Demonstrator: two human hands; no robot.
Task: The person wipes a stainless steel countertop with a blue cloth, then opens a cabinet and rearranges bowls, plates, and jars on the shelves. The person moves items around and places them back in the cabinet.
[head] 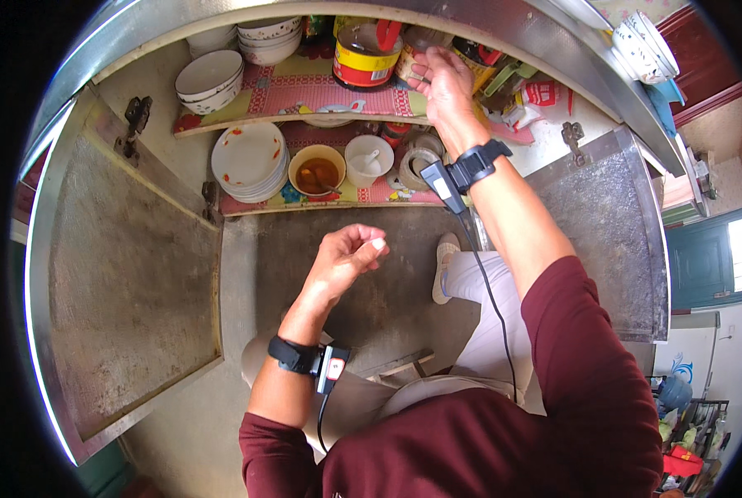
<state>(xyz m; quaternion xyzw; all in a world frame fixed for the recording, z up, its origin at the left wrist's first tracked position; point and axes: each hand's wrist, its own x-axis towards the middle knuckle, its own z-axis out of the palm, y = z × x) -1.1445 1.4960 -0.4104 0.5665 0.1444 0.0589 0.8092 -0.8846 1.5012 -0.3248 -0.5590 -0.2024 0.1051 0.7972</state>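
My right hand (445, 81) reaches to the upper cabinet shelf, fingers apart, in front of a glass jar (409, 59); whether it touches the jar cannot be told. Just left of it stands a large jar with a yellow and red label (366, 59). Over the floor in front of the cabinet, my left hand (350, 254) is curled with nothing visible in it. On the lower shelf are a stack of white plates (249, 159), a bowl of brown liquid with a spoon (316, 171), a white cup with a spoon (369, 162) and a round lidless pot (415, 168).
Metal cabinet doors stand swung out at left (128, 280) and right (601, 236). Stacked bowls (209, 78) fill the upper shelf's left side; a green-handled item (501, 78) and a red and white plastic bag (542, 94) lie at its right. More bowls (644, 50) sit atop the cabinet.
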